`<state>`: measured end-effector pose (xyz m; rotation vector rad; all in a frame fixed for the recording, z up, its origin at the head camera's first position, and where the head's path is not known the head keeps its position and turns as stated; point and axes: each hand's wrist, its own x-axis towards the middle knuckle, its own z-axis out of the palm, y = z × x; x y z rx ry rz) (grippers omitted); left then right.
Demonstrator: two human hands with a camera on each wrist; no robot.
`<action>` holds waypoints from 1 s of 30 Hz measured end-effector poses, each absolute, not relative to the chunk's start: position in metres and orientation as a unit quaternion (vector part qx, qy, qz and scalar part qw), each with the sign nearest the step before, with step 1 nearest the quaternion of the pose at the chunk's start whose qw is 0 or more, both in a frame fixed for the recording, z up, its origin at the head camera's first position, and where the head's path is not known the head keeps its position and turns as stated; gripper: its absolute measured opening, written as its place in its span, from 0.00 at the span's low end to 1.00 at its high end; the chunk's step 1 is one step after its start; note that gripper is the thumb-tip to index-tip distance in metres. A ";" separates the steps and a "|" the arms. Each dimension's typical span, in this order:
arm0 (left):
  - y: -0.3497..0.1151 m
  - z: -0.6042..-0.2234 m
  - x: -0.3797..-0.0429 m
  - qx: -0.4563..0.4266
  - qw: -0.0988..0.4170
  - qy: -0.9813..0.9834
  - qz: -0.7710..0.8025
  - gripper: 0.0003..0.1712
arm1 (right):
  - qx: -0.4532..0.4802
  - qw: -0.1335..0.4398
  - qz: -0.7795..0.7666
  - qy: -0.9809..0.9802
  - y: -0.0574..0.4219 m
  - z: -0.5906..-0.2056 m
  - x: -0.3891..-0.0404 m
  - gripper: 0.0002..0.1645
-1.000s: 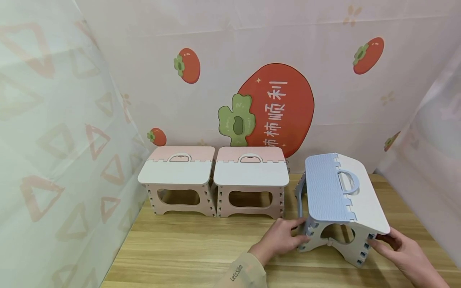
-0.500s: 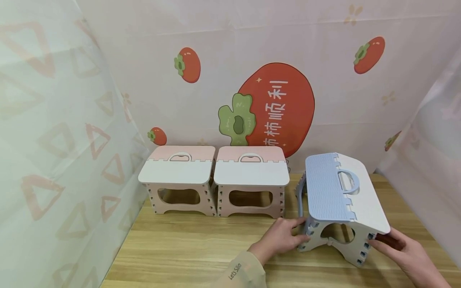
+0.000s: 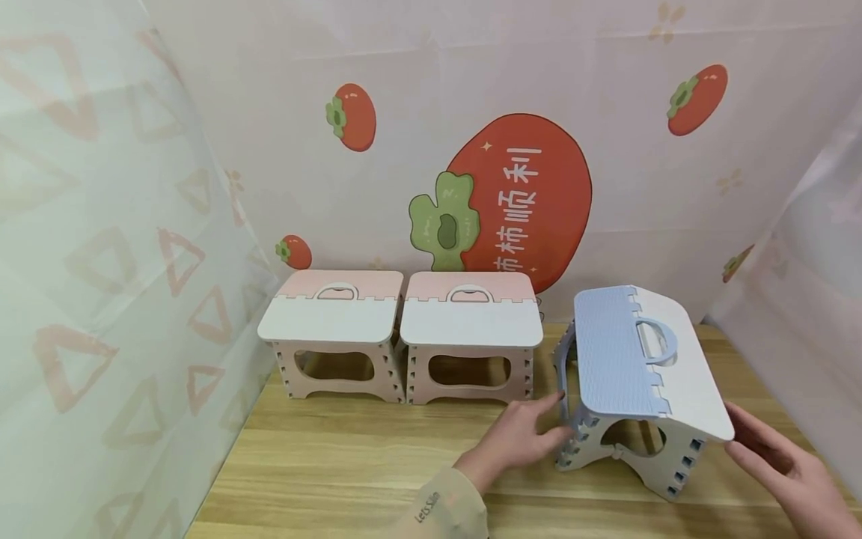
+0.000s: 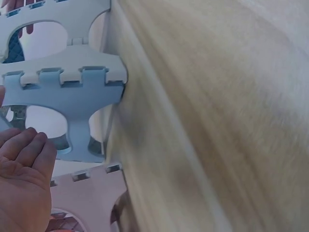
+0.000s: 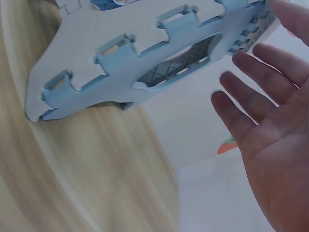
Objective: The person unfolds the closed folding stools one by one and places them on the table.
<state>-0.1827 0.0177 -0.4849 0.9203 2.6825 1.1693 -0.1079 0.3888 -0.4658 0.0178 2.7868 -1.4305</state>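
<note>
A blue-and-white folding step stool (image 3: 613, 359) stands unfolded on its legs at the right of the wooden table, turned at an angle. My left hand (image 3: 515, 436) is at its left side, fingers extended, close to the blue leg; contact is hard to tell. In the left wrist view that hand (image 4: 24, 169) shows a flat palm with straight fingers. At the stool's right side, near the front corner of the seat, is my right hand (image 3: 781, 464). The right wrist view shows this hand (image 5: 270, 106) with spread fingers, holding nothing, beside the stool's leg panel (image 5: 130, 58).
Two pink-and-white folding stools (image 3: 333, 318) (image 3: 471, 322) stand unfolded side by side to the left, near the back of the wooden table (image 3: 323, 464). Behind is a fabric backdrop (image 3: 606, 45) printed with persimmons. More fabric hangs at both sides.
Both hands have let go of the blue-and-white stool's front legs. The left has drawn slightly left, the right slightly right and up. The stool keeps its place; the head view has shifted a little.
</note>
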 end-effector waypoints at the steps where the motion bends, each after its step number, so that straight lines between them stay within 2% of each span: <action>1: 0.017 -0.483 -0.183 0.301 0.035 0.873 0.382 0.38 | -0.006 -0.004 -0.456 0.890 0.389 -0.464 -0.107 0.40; 10: 0.015 -0.458 -0.182 0.347 0.003 0.856 0.382 0.39 | -0.093 -0.068 -0.409 0.905 0.386 -0.438 -0.108 0.40; 21: 0.023 -0.428 -0.189 0.363 -0.011 0.864 0.349 0.44 | -0.135 -0.064 -0.360 0.921 0.370 -0.399 -0.118 0.46; 30: 0.030 -0.410 -0.196 0.380 -0.019 0.876 0.297 0.45 | -0.158 -0.076 -0.318 0.931 0.358 -0.389 -0.127 0.50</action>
